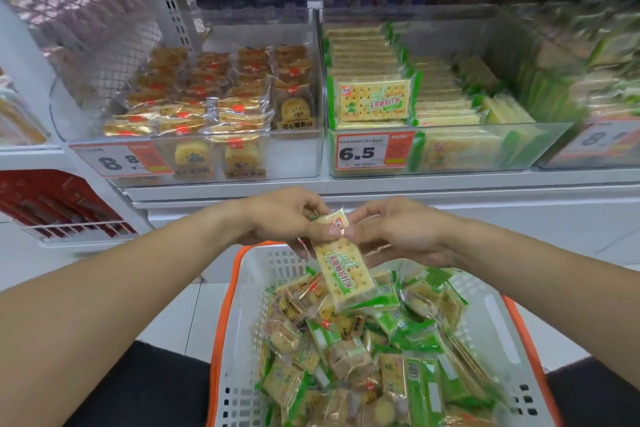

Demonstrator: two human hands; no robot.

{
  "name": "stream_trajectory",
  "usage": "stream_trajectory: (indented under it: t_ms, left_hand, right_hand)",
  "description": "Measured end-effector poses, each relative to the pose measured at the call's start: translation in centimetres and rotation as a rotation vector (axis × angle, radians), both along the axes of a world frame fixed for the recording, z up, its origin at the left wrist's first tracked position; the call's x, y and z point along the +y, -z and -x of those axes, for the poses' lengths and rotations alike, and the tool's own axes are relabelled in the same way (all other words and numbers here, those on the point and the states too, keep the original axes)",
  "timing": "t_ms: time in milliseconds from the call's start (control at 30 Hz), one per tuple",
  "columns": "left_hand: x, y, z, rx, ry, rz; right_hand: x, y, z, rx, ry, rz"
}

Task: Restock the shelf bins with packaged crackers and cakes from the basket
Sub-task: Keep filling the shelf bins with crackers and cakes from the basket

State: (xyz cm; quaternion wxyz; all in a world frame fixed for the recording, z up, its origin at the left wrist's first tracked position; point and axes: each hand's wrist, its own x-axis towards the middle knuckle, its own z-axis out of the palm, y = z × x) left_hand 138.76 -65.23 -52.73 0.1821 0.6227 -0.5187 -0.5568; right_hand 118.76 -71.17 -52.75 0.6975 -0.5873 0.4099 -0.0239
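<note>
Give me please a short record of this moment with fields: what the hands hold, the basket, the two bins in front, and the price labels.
left hand: pinches the cracker packet's top
right hand: pinches the same end
cracker packet: green and white, above the basket
basket: white, orange rim, mixed packets inside
left bin: round cakes, label 8.8
right bin: matching green crackers, label 6.5

Both hands, left and right, meet fingertip to fingertip, pinching.

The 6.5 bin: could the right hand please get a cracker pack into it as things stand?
Probably yes. The 6.5 bin is open on top, right above the right hand. But both it and the left hand pinch the cracker pack, so the left must let go.
</note>
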Motion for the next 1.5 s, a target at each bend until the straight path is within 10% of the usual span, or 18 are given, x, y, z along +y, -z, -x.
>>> stream_trajectory:
  t_ms: [867, 1133, 1500]
  left_hand:
    - [-0.2, -3.7, 1.1, 0.294, -0.391, 0.512]
    - [-0.6, -5.4, 2.0, -0.198, -0.518, 0.942]
    - [-1.0, -3.9, 2.6, -0.556, -0.344, 0.886]
  right_hand:
    - [-3.5, -6.9, 2.9, 0.105, -0.298, 0.845]
    - [-4.8, -9.8, 3.4, -0.104, 0.036, 0.959]
    - [-10.6, -6.7, 2.0, -0.066, 0.413, 1.655]
